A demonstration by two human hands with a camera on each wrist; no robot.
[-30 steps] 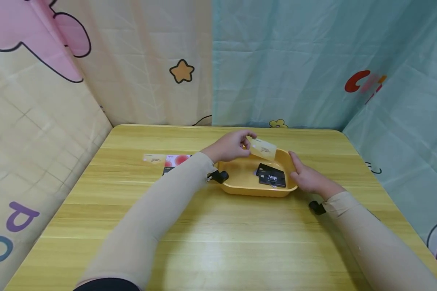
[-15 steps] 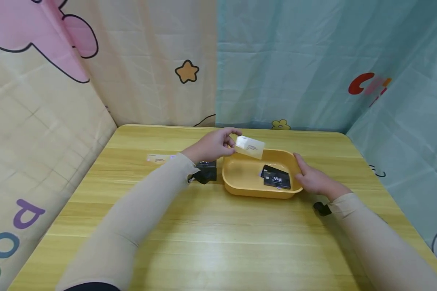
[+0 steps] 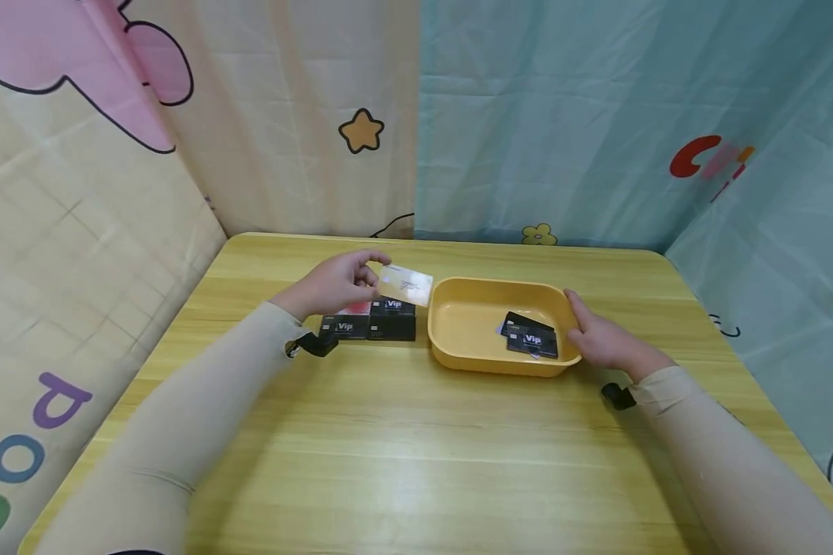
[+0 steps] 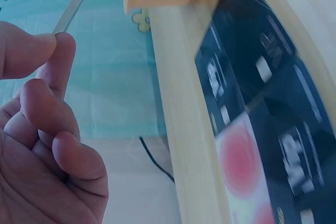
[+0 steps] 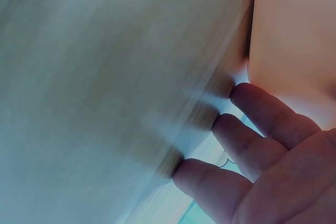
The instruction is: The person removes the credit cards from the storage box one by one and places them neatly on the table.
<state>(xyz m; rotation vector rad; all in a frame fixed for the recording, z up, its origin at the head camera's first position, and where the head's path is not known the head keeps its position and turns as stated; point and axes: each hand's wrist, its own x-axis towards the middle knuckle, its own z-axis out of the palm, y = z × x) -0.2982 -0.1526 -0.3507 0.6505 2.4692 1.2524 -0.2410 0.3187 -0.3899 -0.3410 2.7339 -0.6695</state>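
My left hand (image 3: 336, 284) pinches a pale gold plastic card (image 3: 406, 285) by its left end, between thumb and index finger. The card is tilted in the air left of a yellow plastic tray (image 3: 465, 320), overlapping its left rim in the head view. Beneath it on the table lie black "Vip" cards (image 3: 392, 329) and a pink card with red circles (image 4: 239, 153), set edge to edge and partly covered by the hand. My right hand (image 3: 607, 339) grips the tray's right rim; its lower fingers (image 5: 262, 114) reach down outside the wall. Several black cards (image 3: 531, 341) lie overlapping inside the tray.
The wooden table (image 3: 416, 447) stands against printed curtains (image 3: 541, 116) at the back and sides. Small black wrist cameras (image 3: 618, 397) hang under both sleeves.
My left hand has carried the pale gold card leftward from over the tray to over the cards on the table. The right hand stays on the tray's rim.
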